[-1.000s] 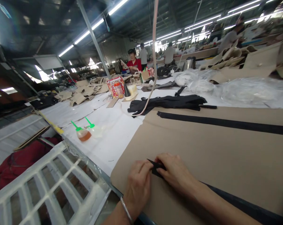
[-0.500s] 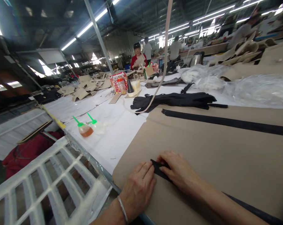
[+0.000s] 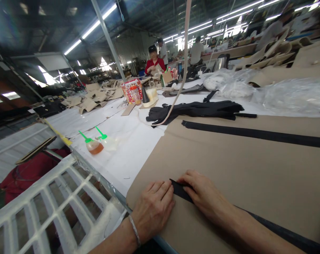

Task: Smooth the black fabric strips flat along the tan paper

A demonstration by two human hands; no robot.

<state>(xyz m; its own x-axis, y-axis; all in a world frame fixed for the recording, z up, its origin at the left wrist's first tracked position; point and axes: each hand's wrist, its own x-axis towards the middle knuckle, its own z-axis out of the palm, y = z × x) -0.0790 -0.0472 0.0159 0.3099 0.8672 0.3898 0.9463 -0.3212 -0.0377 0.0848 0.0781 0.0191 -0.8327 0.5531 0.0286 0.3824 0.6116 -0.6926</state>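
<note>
A black fabric strip (image 3: 183, 191) lies across the brown sheet (image 3: 244, 169) near the table's front edge, and my right forearm hides part of it. At its near end my left hand (image 3: 155, 204), with a bracelet at the wrist, has its fingers together and bent down against the strip's end. Just to the right, my right hand (image 3: 198, 188) pinches the strip between thumb and fingers. The fingertips of both hands are partly hidden. Farther back on the sheet lies a second black strip (image 3: 249, 134).
Bunched black fabric (image 3: 197, 111) lies behind the sheet, with a hanging hose (image 3: 185, 53) in front of it. A green-tipped bottle (image 3: 95, 146) of amber liquid stands at left. A white slatted rack (image 3: 46, 208) adjoins the table edge. Clear plastic bags (image 3: 289, 95) lie at right.
The view has shifted slightly. My right hand has stayed on the strip with its thumb a little farther along it, and the left hand remains at the strip's end.
</note>
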